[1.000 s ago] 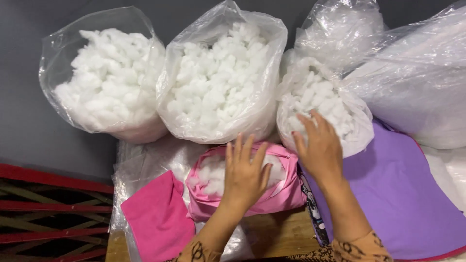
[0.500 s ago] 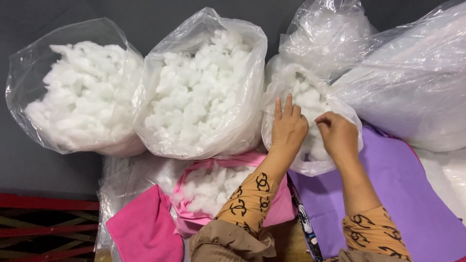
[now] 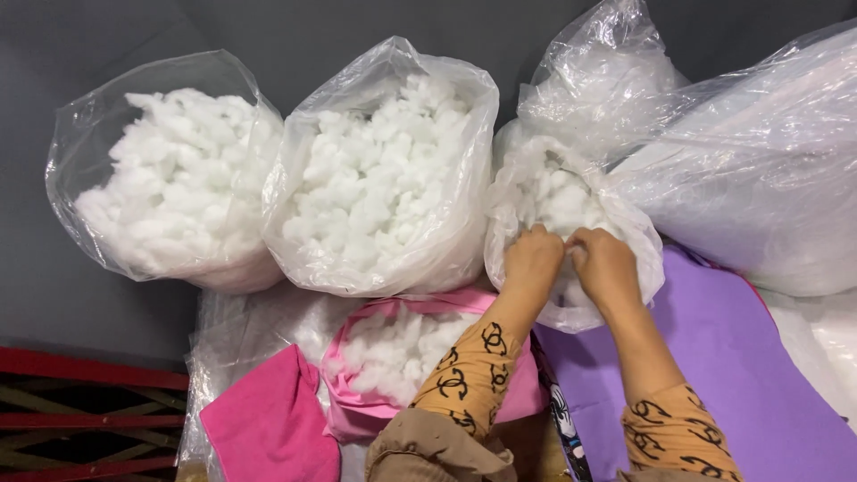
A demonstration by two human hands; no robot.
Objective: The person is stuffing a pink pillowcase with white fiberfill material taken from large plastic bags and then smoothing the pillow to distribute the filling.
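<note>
Both now curled inside small bag [image 3: 571, 192]: left hand [image 3: 534, 259] and right hand [image 3: 605, 263], flat a moment ago, closed on white stuffing [image 3: 564, 203].

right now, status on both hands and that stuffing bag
Left hand and right hand both closed on white stuffing inside the small clear bag. Pink cover sits part-filled below. Nothing blocking.
</note>
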